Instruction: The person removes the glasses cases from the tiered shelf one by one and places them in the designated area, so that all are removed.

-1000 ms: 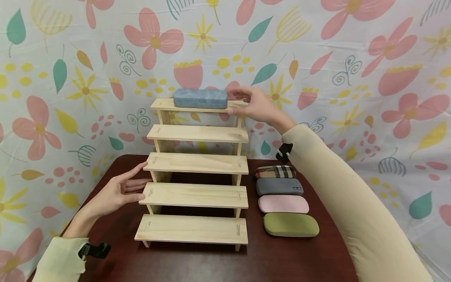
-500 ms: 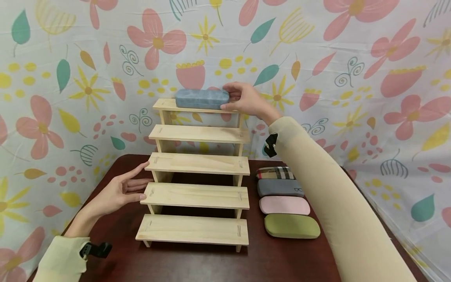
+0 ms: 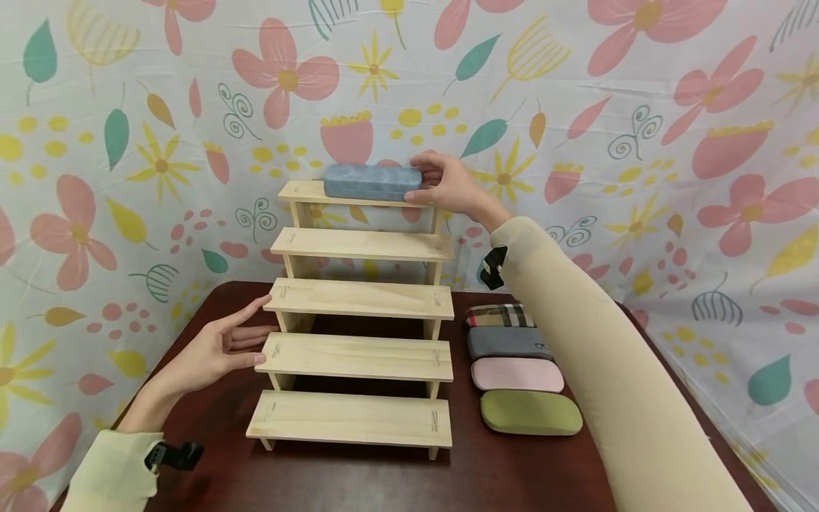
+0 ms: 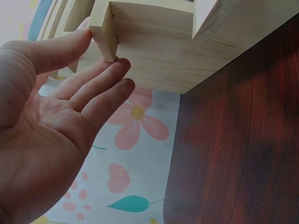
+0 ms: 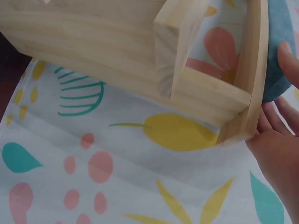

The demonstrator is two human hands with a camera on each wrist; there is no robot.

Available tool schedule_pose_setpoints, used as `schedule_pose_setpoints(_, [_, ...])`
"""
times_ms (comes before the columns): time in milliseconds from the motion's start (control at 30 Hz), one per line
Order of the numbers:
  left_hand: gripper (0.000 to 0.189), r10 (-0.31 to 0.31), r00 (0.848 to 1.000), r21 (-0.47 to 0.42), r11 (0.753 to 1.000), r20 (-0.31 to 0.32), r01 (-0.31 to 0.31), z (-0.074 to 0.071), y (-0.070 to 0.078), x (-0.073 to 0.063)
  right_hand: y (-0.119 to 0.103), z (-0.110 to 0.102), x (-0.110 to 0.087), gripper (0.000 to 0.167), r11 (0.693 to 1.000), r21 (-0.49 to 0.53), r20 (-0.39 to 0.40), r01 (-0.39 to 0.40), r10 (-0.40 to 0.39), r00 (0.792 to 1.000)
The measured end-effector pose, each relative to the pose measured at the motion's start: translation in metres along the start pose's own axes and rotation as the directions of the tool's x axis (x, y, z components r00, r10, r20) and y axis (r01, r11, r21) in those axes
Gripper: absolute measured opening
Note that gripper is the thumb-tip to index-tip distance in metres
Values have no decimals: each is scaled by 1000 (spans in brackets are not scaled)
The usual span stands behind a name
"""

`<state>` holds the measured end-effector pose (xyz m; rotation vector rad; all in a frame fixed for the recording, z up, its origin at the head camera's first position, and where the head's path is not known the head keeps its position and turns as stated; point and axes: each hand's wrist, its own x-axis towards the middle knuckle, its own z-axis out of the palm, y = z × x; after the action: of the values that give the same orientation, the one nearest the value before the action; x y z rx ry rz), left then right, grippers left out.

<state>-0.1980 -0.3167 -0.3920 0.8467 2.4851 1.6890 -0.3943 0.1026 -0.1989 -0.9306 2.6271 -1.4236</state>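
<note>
A blue glasses case [image 3: 373,183] lies lengthwise on the top tier of a pale wooden stepped display stand [image 3: 358,299]. My right hand [image 3: 448,183] holds the case's right end, thumb at the front and fingers behind. In the right wrist view, the end of the blue case [image 5: 279,56] shows beside the top board, between thumb and fingers. My left hand [image 3: 214,352] is at the stand's left side, its fingers fairly straight. Thumb and fingertips touch a board end of the stand [image 4: 103,32] in the left wrist view.
Right of the stand, a plaid case [image 3: 499,315], a grey-blue case [image 3: 505,343], a pink case [image 3: 518,375] and a green case [image 3: 531,412] lie in a column on the dark red table [image 3: 358,483]. My right sleeve partly covers two. A floral cloth [image 3: 544,85] hangs behind.
My right hand has moved left onto the end of the blue glasses case and taken hold of it. The case has shifted slightly right along the top tier. My left hand stays put.
</note>
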Motion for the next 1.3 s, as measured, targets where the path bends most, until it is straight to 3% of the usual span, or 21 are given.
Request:
schedule_pose_setpoints(567, [94, -7, 1000, 19, 1000, -3, 7, 1, 0, -2, 4, -16, -17, 60, 999, 33, 65, -39, 37, 997])
schedule_pose_setpoints(800, [94, 19, 1000, 35, 999, -3, -19, 0, 0, 0, 2, -17, -17, 64, 997, -5, 64, -72, 72, 995])
schedule_pose_setpoints(1100, [94, -2, 1000, 26, 1000, -2, 3, 1, -1, 1, 11, -24, -20, 65, 999, -36, 48, -32, 34, 998])
schedule_pose_setpoints(1300, [94, 6, 1000, 29, 1000, -3, -5, 0, -2, 2, 13, -27, -21, 70, 998, -33, 54, -51, 53, 997])
